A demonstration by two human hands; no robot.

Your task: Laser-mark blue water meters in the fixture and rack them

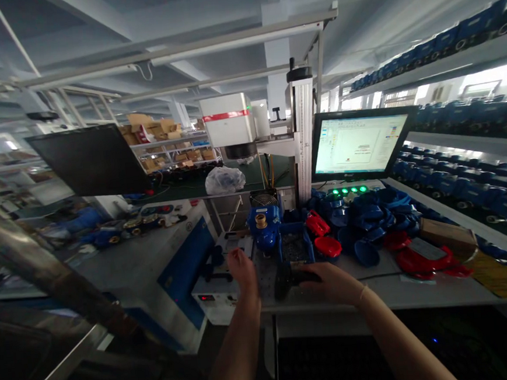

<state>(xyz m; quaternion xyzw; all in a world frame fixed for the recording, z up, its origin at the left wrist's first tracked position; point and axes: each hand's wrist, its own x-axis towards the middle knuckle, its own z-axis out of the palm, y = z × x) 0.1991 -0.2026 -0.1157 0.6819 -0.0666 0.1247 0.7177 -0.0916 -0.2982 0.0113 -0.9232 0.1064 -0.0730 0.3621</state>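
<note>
1. Reaching forward with both hands over the near edge of the bench [420, 297]; left hand [243, 271] raised with fingers loosely spread, holding nothing I can see.
2. Right hand [331, 282] lies flat with its fingers on a dark tool [292, 277]. Grip looks partial, and I cannot tell if the fingers fully close round it.
3. Key relation: the blue meter body [264, 223] with a brass cap stands straight ahead of the left hand, just beyond its fingertips and slightly to the right. Left hand is the nearer of the two.
4. Dark tool's long axis runs roughly left-right, between the two hands; its left end is near my left wrist.
5. Small blue tray [296, 246] of tiny parts sits just beyond the right hand, beside the meter.
6. Red caps [323, 237] and a pile of blue covers [374, 218] lie farther right, well apart from both hands.
7. Lit monitor [357, 145] stands behind the pile.
</note>
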